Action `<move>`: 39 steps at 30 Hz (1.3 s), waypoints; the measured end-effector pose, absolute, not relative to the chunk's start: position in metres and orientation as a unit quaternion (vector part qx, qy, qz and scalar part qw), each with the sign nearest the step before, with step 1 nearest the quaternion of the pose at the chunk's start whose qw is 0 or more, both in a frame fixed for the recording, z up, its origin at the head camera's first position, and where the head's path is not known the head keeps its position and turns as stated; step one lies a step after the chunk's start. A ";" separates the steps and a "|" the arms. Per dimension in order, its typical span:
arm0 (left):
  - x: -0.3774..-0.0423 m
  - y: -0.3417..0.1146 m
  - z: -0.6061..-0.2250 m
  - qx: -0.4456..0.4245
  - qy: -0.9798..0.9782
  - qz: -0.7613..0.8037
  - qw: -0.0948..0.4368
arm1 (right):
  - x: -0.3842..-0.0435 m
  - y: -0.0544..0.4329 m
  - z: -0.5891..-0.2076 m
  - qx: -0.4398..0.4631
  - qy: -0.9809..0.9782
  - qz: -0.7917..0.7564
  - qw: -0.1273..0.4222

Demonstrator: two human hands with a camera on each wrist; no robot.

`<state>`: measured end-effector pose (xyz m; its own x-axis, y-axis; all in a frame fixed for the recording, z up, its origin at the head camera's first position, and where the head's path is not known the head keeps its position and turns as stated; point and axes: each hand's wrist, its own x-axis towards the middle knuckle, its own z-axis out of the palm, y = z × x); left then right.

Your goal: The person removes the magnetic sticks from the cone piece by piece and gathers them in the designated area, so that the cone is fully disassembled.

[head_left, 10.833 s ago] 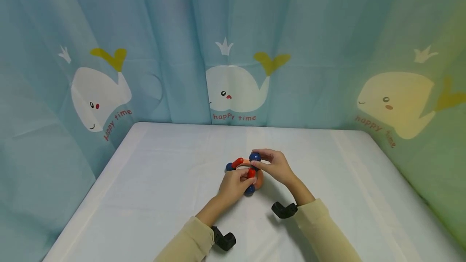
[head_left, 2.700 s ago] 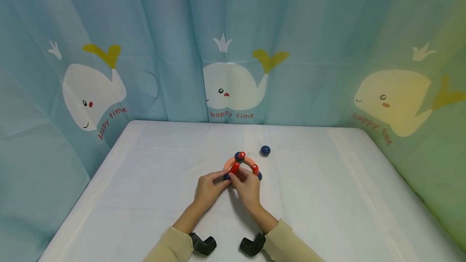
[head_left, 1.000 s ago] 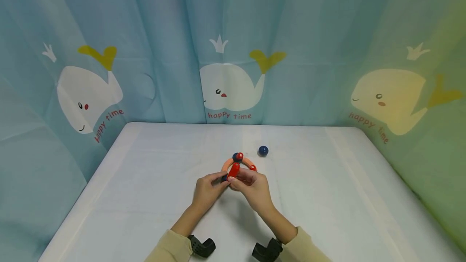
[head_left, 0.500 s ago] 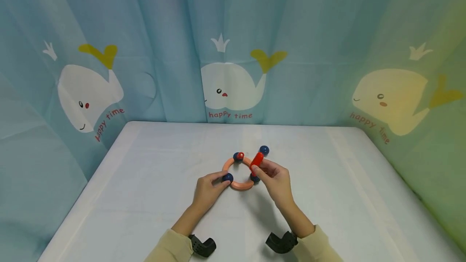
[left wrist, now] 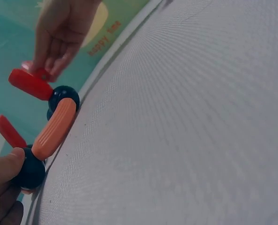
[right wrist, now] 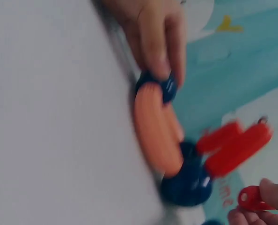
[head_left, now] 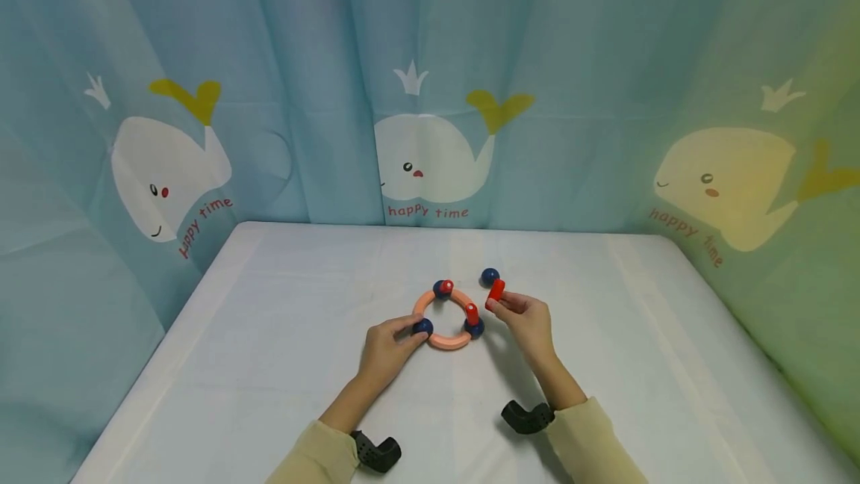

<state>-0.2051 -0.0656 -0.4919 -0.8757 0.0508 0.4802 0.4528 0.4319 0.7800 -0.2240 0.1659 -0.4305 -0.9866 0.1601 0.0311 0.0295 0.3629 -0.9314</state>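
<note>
On the table lies a ring of curved orange magnetic rods (head_left: 449, 343) joined by blue balls. My left hand (head_left: 386, 355) pinches the ring's left blue ball (head_left: 422, 327), which bears no red rod. Short red rods stand up from the back ball (head_left: 440, 290) and from the right ball (head_left: 475, 330); the left wrist view shows one such upright red rod (left wrist: 30, 84). To the right of the ring, my right hand (head_left: 531, 326) holds another red rod (head_left: 496, 293) between thumb and fingers, apart from the ring. Just behind that rod sits a loose blue ball (head_left: 490, 275).
The white tabletop (head_left: 302, 282) spreads round the ring on all sides. A blue-green curtain (head_left: 571, 95) with printed whales hangs behind the table's back edge. Black wrist cameras (head_left: 528, 417) are strapped at both sleeves.
The red rod in my right hand has come off the left ball and travelled right, past the ring's right ball, toward the loose ball. My left hand has kept its pinch on the left ball.
</note>
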 end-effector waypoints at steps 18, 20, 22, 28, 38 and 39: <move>-0.204 -0.065 -0.494 -0.147 -0.825 -0.514 0.186 | -0.236 0.176 -0.454 -0.074 -0.882 0.459 0.071; -0.204 -0.065 -0.494 -0.149 -0.823 -0.515 0.186 | -0.237 0.176 -0.456 -0.072 -0.887 0.448 0.082; -0.204 -0.064 -0.494 -0.151 -0.823 -0.515 0.187 | -0.237 0.176 -0.457 -0.072 -0.891 0.440 0.088; -0.205 -0.065 -0.495 -0.157 -0.821 -0.516 0.190 | -0.239 0.173 -0.458 -0.063 -0.899 0.422 0.101; -0.206 -0.065 -0.495 -0.157 -0.821 -0.514 0.193 | -0.239 0.169 -0.457 -0.076 -0.911 0.393 0.094; -0.206 -0.065 -0.495 -0.158 -0.822 -0.512 0.195 | -0.240 0.169 -0.456 -0.078 -0.912 0.392 0.092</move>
